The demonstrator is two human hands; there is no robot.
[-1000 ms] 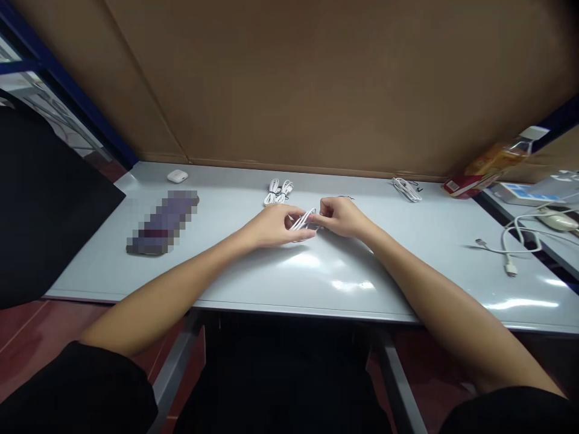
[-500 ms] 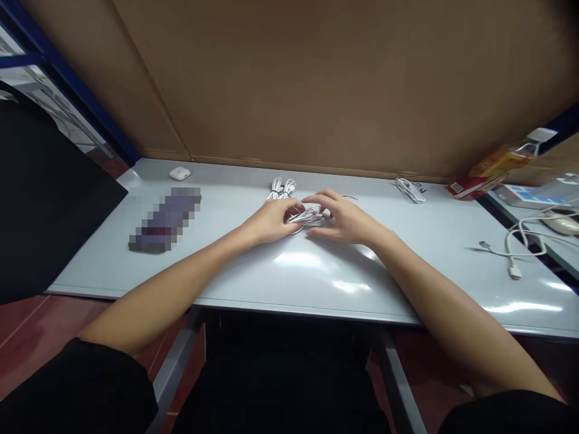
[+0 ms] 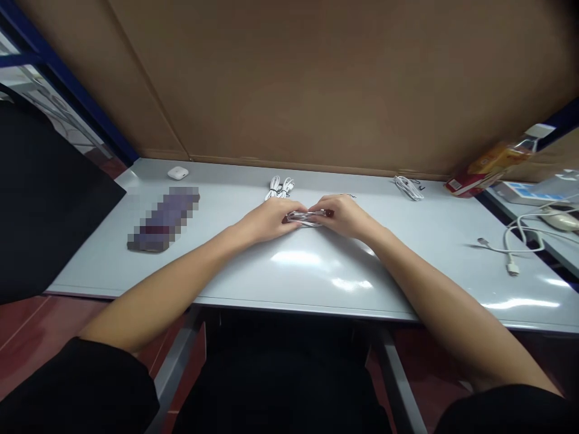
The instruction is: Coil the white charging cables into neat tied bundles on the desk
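A coiled white cable [image 3: 306, 218] lies lengthwise between my two hands, just above or on the table; which of these I cannot tell. My left hand [image 3: 270, 219] pinches the coil's left end between thumb and fingers. At the right end, my right hand [image 3: 342, 215] has its fingers closed on the same coil. Right behind my left hand sit tied white cable bundles [image 3: 279, 187] with dark ties round them. A thin dark tie [image 3: 348, 195] shows in part behind my right hand.
The glossy table [image 3: 244, 274] backs onto a brown board [image 3: 289, 84]. Left are a blurred-out phone-like object [image 3: 163, 223] and a white earbud case [image 3: 178, 173]. Right are another cable bundle [image 3: 409, 187], a loose cable [image 3: 511, 250], a leaning bottle [image 3: 502, 160] and a mouse [image 3: 561, 220].
My right hand has closed from a spread grasp onto the coil's right end. The coil now looks flatter and more stretched out between both hands.
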